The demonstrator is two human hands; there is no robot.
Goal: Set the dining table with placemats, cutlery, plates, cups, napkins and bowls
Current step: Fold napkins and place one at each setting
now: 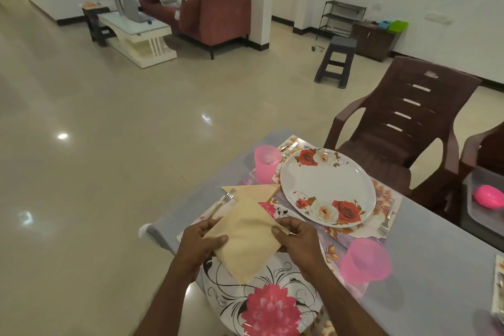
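Observation:
Both my hands hold a beige napkin (245,240) above a plate with a pink flower (261,305) at the table's near end. My left hand (200,241) grips its left edge, thumb on top. My right hand (297,237) pinches its right corner. A fork (222,202) lies left of the napkin. Another beige napkin, folded into a triangle (253,190), lies beyond it. Further back, a rose-patterned plate (327,185) sits on a floral placemat (381,194), with a pink cup (266,162) and a knife (289,148) to its left and a fork (387,219) to its right. A second pink cup (365,260) stands near my right hand.
The grey table (425,259) ends at the left above a shiny tiled floor. A brown plastic chair (395,128) stands behind the far setting. A grey tray (474,215) with a pink object (489,196) is at the right. Another placemat edge (499,289) shows at the far right.

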